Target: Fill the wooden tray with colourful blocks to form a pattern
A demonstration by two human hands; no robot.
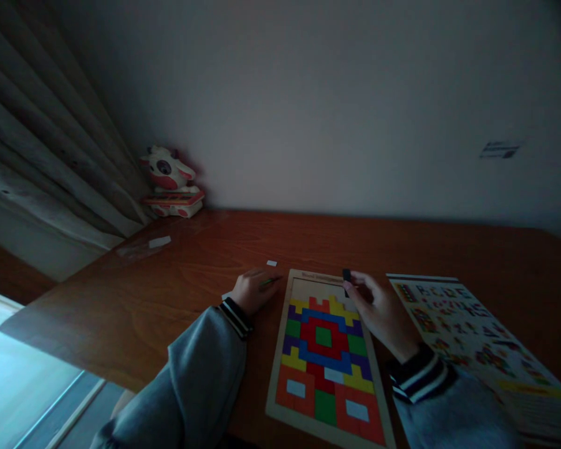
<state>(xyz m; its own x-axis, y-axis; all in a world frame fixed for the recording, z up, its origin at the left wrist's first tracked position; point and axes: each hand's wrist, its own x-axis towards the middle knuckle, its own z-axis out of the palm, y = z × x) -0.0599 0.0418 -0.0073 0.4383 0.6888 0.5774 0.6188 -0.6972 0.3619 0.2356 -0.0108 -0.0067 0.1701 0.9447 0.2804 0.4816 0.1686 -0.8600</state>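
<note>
A wooden block-puzzle board (280, 374) lies on the table in front of me, its frame mostly filled with red, blue, green, yellow, purple and orange pieces (323, 337). Pale grey backing shows along the top of the tray. Over the board's upper right corner, my right hand (378, 305) pinches a small dark piece (346, 275) between thumb and fingers. Left of the board, my left hand (252, 290) rests on the table, its fingers closed around a thin dark-and-green pencil (269, 282) that points toward the board.
A printed pattern sheet (472, 337) lies right of the board, partly under my right sleeve. Small white paper scraps (272, 263) are on the table (206, 268). A cow-shaped toy (172, 181) stands at the back left beside the curtain (51, 137).
</note>
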